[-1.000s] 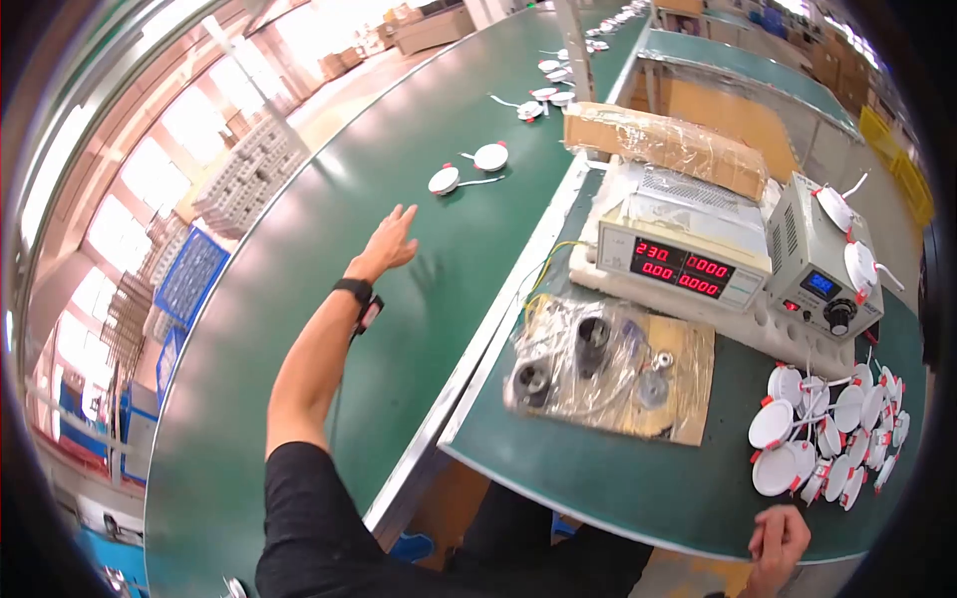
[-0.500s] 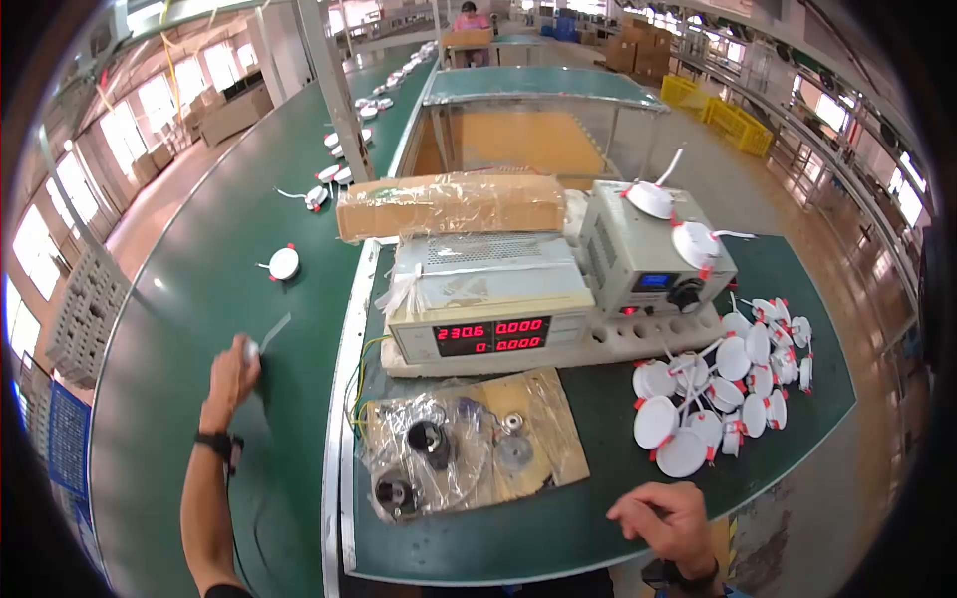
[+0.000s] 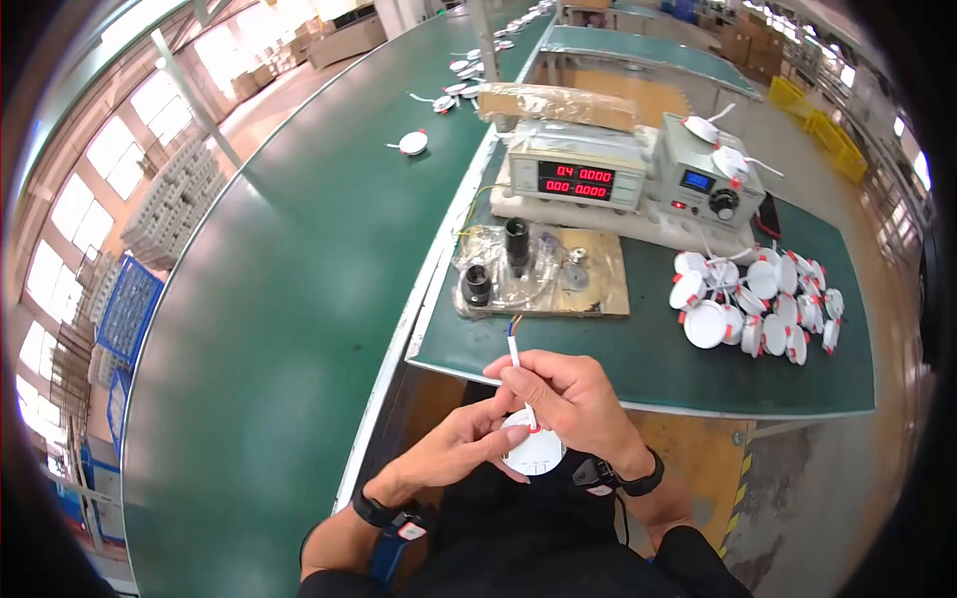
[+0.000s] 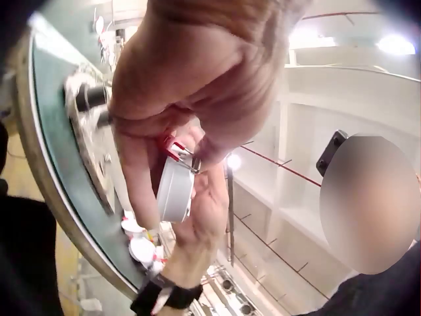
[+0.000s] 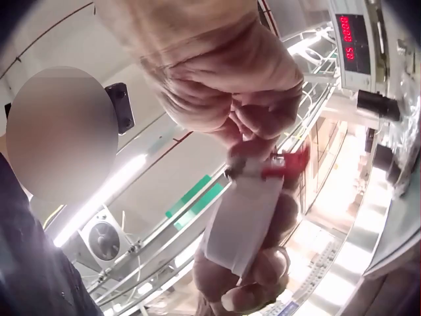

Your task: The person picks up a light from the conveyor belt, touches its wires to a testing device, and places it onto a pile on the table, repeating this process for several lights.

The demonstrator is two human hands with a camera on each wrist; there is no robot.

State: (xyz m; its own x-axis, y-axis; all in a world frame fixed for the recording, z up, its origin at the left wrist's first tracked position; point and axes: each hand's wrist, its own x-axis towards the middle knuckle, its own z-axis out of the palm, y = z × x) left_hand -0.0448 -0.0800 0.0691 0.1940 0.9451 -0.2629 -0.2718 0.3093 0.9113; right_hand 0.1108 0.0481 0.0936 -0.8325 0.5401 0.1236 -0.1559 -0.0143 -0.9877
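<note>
In the head view a round white downlight (image 3: pixel 533 460) with a red clip is held just off the table's near edge, in front of the body. My left hand (image 3: pixel 454 448) grips its rim, with the thumb across the back face. Above it, my right hand (image 3: pixel 578 399) pinches the white cable (image 3: pixel 513 351), whose bare coloured wire ends point up toward the table. From the left wrist the downlight (image 4: pixel 176 194) appears edge-on between the fingers. The right wrist view has the downlight (image 5: pixel 240 217) below the right hand, left fingers around it.
A board (image 3: pixel 603 289) with two black sockets under plastic wrap lies ahead. Behind it stand a meter with red digits (image 3: pixel 573 179) and a grey box with a knob (image 3: pixel 708 184). Several downlights (image 3: pixel 706 325) are heaped at right; others sit along the green conveyor (image 3: pixel 289 329) at left.
My left hand reached over the conveyor, took a downlight there and brought it back to the body. The right hand moved left from near the heap to its cable. Meter digits dropped from about 230.
</note>
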